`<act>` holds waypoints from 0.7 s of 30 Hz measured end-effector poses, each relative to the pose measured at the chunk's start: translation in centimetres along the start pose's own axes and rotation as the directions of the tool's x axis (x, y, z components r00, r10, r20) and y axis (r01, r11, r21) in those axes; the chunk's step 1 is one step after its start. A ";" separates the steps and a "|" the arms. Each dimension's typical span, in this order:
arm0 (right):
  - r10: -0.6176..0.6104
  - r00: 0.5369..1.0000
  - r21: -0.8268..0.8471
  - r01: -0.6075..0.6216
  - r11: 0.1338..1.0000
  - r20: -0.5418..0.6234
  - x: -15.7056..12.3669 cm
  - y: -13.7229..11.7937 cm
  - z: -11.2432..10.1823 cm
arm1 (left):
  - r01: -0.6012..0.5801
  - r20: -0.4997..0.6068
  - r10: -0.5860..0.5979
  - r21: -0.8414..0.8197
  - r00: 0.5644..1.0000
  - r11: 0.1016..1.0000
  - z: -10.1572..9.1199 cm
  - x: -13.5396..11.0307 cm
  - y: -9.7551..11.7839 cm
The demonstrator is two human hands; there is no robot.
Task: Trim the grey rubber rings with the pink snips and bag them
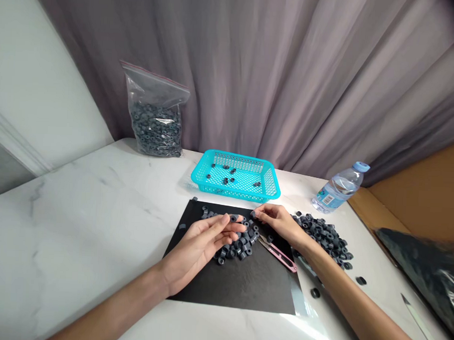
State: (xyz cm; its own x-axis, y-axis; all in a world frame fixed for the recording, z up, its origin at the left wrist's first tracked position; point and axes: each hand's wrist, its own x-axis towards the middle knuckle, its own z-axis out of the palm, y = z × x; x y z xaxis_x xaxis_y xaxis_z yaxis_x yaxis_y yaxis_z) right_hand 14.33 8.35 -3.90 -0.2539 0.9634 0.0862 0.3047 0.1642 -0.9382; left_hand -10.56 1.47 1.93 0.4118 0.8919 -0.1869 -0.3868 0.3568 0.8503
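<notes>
A heap of small dark grey rubber rings [242, 241] lies on a black mat [244, 281] in front of me. My left hand [203, 246] rests palm up at the heap's left side, fingers stretched out and together, their tips touching the rings. My right hand [279, 222] hovers over the heap's far right, thumb and fingers pinched on one grey ring [252, 213]. Pink thread snips [279, 252] lie on the mat just below my right wrist.
A turquoise mesh basket [237, 186] with several rings stands behind the mat. Another pile of rings [327, 239] lies at the right, near a water bottle [339, 189]. A zip bag of rings [156, 114] leans on the curtain. A black plastic bag [429, 269] lies far right.
</notes>
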 end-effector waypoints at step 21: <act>0.104 0.970 -0.486 0.017 0.874 0.220 -2.8 -5.4 -5.6 | -0.403 0.106 0.581 0.818 0.807 0.411 -2.8 5.0 3.8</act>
State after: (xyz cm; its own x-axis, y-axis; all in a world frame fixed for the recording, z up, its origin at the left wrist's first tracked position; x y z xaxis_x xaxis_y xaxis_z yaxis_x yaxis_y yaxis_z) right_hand 18.57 5.98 2.82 -0.4164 0.9050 -0.0872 0.7082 0.2627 -0.6554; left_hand -12.31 8.03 2.81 0.1952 0.8977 0.3950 0.3501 -0.4400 0.8269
